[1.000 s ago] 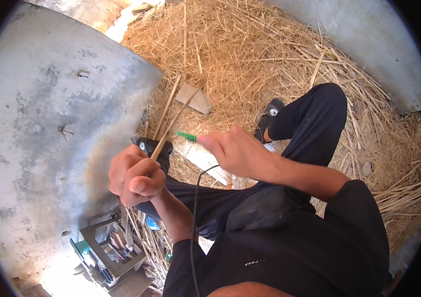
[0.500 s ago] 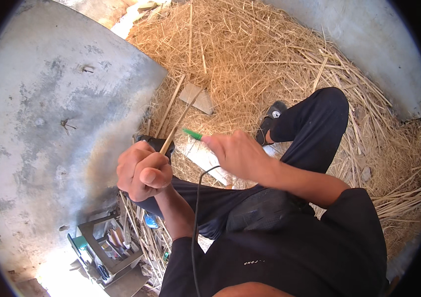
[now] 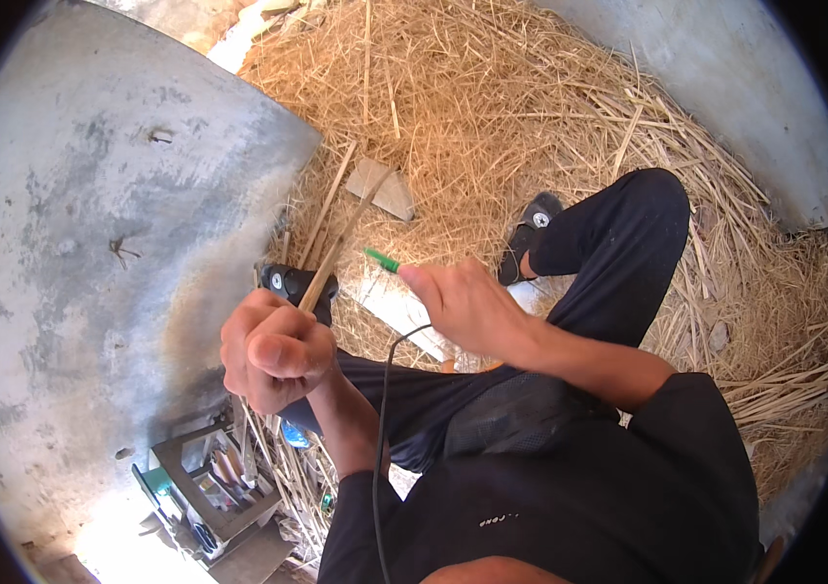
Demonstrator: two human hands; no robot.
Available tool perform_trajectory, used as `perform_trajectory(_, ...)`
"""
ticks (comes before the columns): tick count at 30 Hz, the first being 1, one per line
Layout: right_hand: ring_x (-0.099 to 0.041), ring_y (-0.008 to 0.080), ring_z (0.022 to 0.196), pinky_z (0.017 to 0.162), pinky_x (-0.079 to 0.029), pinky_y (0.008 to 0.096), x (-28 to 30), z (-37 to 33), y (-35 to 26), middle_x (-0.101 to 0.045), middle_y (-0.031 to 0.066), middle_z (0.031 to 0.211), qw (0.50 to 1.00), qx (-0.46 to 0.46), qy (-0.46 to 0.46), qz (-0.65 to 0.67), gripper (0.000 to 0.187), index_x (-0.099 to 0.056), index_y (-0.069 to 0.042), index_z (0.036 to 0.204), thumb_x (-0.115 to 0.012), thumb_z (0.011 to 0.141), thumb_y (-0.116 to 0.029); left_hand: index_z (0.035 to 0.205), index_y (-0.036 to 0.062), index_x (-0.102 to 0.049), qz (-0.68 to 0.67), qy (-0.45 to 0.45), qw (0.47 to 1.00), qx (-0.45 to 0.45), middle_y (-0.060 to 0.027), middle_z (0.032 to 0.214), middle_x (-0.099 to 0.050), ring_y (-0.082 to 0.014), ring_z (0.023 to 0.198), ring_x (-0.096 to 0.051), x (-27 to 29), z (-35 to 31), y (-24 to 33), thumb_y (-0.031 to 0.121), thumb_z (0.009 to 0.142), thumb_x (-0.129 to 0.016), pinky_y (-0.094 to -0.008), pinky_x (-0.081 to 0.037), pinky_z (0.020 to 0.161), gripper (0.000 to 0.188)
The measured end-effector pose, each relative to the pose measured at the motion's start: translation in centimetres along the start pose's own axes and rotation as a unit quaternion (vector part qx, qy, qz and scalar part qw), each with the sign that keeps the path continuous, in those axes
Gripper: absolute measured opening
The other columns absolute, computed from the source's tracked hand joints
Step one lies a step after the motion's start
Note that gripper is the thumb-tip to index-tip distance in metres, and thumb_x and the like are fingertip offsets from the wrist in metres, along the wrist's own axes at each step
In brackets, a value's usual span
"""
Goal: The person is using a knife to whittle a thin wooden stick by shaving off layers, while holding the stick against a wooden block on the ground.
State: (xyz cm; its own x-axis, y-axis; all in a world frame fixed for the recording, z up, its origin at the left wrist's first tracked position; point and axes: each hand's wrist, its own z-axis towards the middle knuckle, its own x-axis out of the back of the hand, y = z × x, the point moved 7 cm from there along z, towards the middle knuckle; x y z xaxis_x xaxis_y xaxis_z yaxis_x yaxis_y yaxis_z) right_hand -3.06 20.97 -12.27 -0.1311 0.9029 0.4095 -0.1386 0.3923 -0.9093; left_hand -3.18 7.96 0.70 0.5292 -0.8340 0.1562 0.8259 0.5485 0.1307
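- Left hand: fingers closed round a stick, below the flat stone
- Right hand: fingers gripping a green piece, also below the stone
- Piece has drawn off the stick, leaving them apart

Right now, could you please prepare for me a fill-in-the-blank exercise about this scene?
1. The hand gripping the slender tan stick is the person's ____ one.
2. The slim rod in the right hand is coloured ____.
3. The number of black shoes in view is ____.
Missing words: left; green; two.
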Motion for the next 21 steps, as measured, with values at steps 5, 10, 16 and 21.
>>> perform_trajectory(5, -0.057, 0.0372, 0.052, 0.044, -0.042, 0.0417, -1.1, -0.8, -1.5, -0.052, 0.0205, 0.059, 0.995, 0.086, 0.019, -0.051, 0.021, -0.057, 0.001, 0.085, -0.043, 0.093, -0.012, 0.045, 0.0034, -0.042, -0.007, -0.003, 1.0, 0.009, -0.0022, 0.04, -0.039, -0.0126, 0.032, -0.039, 0.3, -0.1, 0.0, 0.022, 0.097, -0.039, -0.0238, -0.028, 0.03, 0.056)
perform_trajectory(10, -0.06, 0.0381, 0.06, 0.052, -0.047, 0.0462, -4.4, 0.8, 10.5, -0.06, 0.0209, 0.07, 0.982, -0.057, -0.067, -0.166, 0.027, -0.062, -0.006, 0.095, -0.041, 0.094, -0.022, 0.047, 0.0032, -0.047, -0.068, -0.027, 0.997, -0.029, 0.0, 0.04, -0.037, -0.0124, 0.032, -0.037, -1.7, 0.0, 1.5, 0.023, 0.097, -0.042, -0.0239, -0.026, 0.029, 0.054)
perform_trajectory(16, -0.058, 0.0397, 0.061, 0.055, -0.044, 0.0489, -4.1, -1.0, 3.7, -0.058, 0.0223, 0.068, 0.994, -0.025, -0.04, -0.103, 0.033, -0.059, 0.0, 0.084, -0.041, 0.095, -0.027, 0.049, 0.0017, -0.045, 0.018, 0.006, 0.998, 0.054, -0.0029, 0.042, -0.038, -0.0128, 0.035, -0.036, 0.0, 0.0, -0.4, 0.023, 0.098, -0.039, -0.0247, -0.027, 0.033, 0.054)
perform_trajectory(21, -0.058, 0.0379, 0.063, 0.058, -0.041, 0.0479, 0.3, -0.3, 7.3, -0.055, 0.0213, 0.065, 0.985, -0.15, 0.066, -0.059, 0.036, -0.053, 0.0, 0.091, -0.043, 0.096, -0.034, 0.049, 0.0011, -0.042, 0.114, 0.106, 0.983, 0.102, -0.0046, 0.044, -0.039, -0.0117, 0.042, -0.032, 1.8, -0.1, -2.0, 0.019, 0.098, -0.035, -0.024, -0.022, 0.04, 0.052)
